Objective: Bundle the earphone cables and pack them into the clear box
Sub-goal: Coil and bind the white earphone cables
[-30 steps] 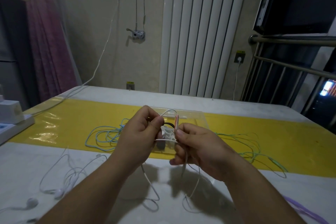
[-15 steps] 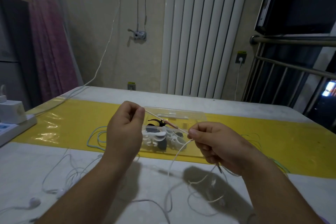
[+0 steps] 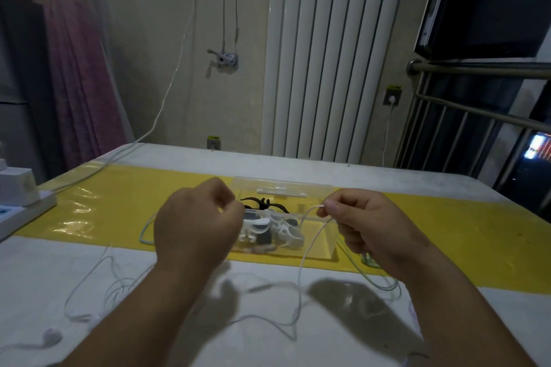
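- Table (image 3: 32, 274): white, with a yellow mat (image 3: 98, 205) across its middle.
- Earbud (image 3: 51, 339): white, lying at the near left edge, its lead running to loose loops further in.
- White cable (image 3: 299, 277): trails over the near table and rises to the right hand.
- Right hand (image 3: 366, 226): raised above the mat; thumb and forefinger pinch the white cable's end, the other fingers curled.
- Left hand (image 3: 196, 226): raised, level with the right and well apart from it; fingers curled tight; cannot tell whether it grips anything.
- Green cable (image 3: 378, 281): loose on the mat beneath the right wrist.
- Box (image 3: 322, 244): clear, on the mat between the hands, lid (image 3: 283, 188) open behind it; holds white and black clips (image 3: 262, 226).
- Power strip (image 3: 18, 205): white, at the table's far left.
- Radiator (image 3: 328, 53): white, on the wall beyond.
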Demonstrator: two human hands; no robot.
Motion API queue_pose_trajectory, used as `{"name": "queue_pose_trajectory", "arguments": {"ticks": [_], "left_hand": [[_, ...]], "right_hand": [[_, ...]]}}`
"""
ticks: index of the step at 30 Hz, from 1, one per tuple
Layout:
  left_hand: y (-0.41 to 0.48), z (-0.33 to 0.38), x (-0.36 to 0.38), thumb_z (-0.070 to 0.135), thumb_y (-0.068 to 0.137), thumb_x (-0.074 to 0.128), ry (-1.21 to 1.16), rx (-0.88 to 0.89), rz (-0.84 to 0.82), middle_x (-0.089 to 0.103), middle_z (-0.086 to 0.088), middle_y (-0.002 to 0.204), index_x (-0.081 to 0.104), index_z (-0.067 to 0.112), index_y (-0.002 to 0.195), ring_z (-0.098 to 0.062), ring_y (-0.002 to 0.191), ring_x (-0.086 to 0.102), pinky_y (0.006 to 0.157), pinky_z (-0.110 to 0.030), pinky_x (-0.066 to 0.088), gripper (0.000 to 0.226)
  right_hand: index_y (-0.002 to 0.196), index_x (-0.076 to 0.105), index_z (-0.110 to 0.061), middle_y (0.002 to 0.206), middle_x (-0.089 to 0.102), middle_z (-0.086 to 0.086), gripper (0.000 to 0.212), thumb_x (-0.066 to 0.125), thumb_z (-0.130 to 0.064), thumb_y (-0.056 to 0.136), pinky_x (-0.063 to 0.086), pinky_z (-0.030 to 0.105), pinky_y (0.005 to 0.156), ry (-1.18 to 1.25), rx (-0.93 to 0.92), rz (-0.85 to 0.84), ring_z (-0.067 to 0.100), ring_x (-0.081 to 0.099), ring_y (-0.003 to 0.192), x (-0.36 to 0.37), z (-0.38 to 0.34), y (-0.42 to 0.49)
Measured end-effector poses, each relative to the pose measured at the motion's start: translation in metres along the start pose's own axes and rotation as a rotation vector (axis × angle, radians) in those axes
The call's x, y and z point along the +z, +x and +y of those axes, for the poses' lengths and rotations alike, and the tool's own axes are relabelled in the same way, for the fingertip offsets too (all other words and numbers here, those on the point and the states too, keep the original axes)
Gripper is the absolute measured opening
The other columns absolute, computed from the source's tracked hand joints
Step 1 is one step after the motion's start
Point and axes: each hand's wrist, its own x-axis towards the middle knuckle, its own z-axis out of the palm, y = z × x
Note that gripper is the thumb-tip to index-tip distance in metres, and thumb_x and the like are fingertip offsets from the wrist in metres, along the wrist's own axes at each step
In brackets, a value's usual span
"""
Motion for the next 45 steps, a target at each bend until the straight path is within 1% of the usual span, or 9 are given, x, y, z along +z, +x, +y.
{"name": "queue_pose_trajectory", "arguments": {"ticks": [2, 6, 10, 18, 22, 26, 30, 39, 45], "left_hand": [[-0.001, 0.0, 0.005, 0.034, 0.066, 0.044, 0.038, 0.192, -0.04, 0.068, 0.007, 0.081, 0.069, 0.025, 0.083, -0.02, 0.082, 0.059, 0.072, -0.033, 0.045, 0.032], [-0.006, 0.008, 0.013, 0.029, 0.079, 0.054, -0.429, 0.198, -0.324, 0.072, 0.015, 0.091, 0.072, 0.025, 0.098, 0.0, 0.088, 0.064, 0.073, -0.017, 0.047, 0.027], [-0.012, 0.008, 0.021, 0.046, 0.083, 0.049, -0.532, 0.204, -0.517, 0.073, 0.01, 0.092, 0.073, 0.027, 0.099, -0.011, 0.09, 0.066, 0.08, -0.037, 0.052, 0.034], [-0.012, 0.004, 0.026, 0.048, 0.081, 0.051, -0.617, 0.136, -0.589, 0.072, 0.005, 0.088, 0.07, 0.027, 0.093, -0.018, 0.09, 0.068, 0.083, -0.051, 0.051, 0.031], [-0.013, 0.008, 0.026, 0.041, 0.083, 0.055, -0.629, 0.135, -0.576, 0.07, 0.004, 0.075, 0.068, 0.021, 0.079, -0.018, 0.075, 0.065, 0.075, -0.044, 0.053, 0.024], [-0.011, 0.015, 0.022, 0.014, 0.098, 0.048, -0.912, -0.106, -0.531, 0.059, -0.006, 0.06, 0.055, 0.009, 0.073, -0.027, 0.059, 0.062, 0.064, -0.041, 0.051, 0.026], [-0.006, 0.015, 0.02, 0.009, 0.1, 0.039, -1.053, -0.249, -0.411, 0.041, -0.003, 0.052, 0.05, 0.009, 0.075, -0.017, 0.036, 0.038, 0.04, -0.024, 0.036, 0.028], [0.007, -0.003, 0.018, 0.018, 0.097, 0.047, -0.9, -0.282, -0.033, 0.031, 0.008, 0.047, 0.055, 0.02, 0.067, -0.014, 0.044, 0.022, 0.046, -0.025, 0.019, 0.032], [0.002, 0.0, 0.014, 0.031, 0.067, 0.055, -0.628, -0.1, -0.346, 0.056, -0.015, 0.054, 0.065, 0.005, 0.061, -0.019, 0.049, 0.046, 0.051, -0.036, 0.041, 0.029]], "right_hand": [[0.081, 0.065, -0.005, 0.046, 0.027, -0.003, 0.021, 0.052, -0.013, 0.096, 0.019, 0.02, 0.042, -0.003, -0.022, -0.011, 0.011, 0.018, 0.042, 0.005, 0.003, 0.001], [0.077, 0.065, -0.009, 0.045, 0.029, -0.005, 0.02, 0.055, -0.015, 0.093, 0.012, 0.029, 0.048, 0.034, -0.049, -0.024, 0.013, 0.017, 0.044, 0.014, 0.006, 0.003], [0.072, 0.069, -0.017, 0.048, 0.028, -0.004, 0.018, 0.06, -0.03, 0.08, 0.012, 0.031, 0.047, 0.06, -0.086, -0.047, 0.013, 0.017, 0.045, 0.021, 0.006, 0.004], [0.077, 0.066, -0.009, 0.048, 0.029, -0.004, 0.022, 0.054, -0.013, 0.094, 0.011, 0.034, 0.048, 0.046, -0.089, 0.0, 0.014, 0.017, 0.046, 0.024, 0.005, 0.003], [0.083, 0.061, 0.001, 0.046, 0.033, -0.007, 0.02, 0.054, -0.013, 0.094, 0.014, 0.028, 0.046, 0.042, -0.105, 0.006, 0.013, 0.019, 0.045, 0.025, 0.004, 0.003], [0.086, 0.062, 0.001, 0.043, 0.042, -0.011, 0.018, 0.053, -0.011, 0.095, 0.018, 0.027, 0.047, 0.031, -0.105, 0.028, 0.012, 0.023, 0.042, 0.026, 0.002, 0.003], [0.08, 0.065, -0.005, 0.046, 0.035, -0.003, 0.017, 0.057, -0.014, 0.093, 0.024, 0.031, 0.046, 0.016, -0.108, 0.072, 0.017, 0.026, 0.043, 0.022, 0.005, 0.004], [0.076, 0.067, -0.012, 0.049, 0.034, -0.003, 0.02, 0.059, -0.017, 0.093, 0.025, 0.03, 0.047, -0.03, -0.073, 0.092, 0.014, 0.026, 0.045, 0.008, 0.009, 0.006], [0.074, 0.066, -0.015, 0.051, 0.032, -0.002, 0.023, 0.057, -0.015, 0.095, 0.016, 0.031, 0.049, 0.014, -0.086, 0.07, 0.015, 0.02, 0.046, 0.01, 0.011, 0.007]]}}
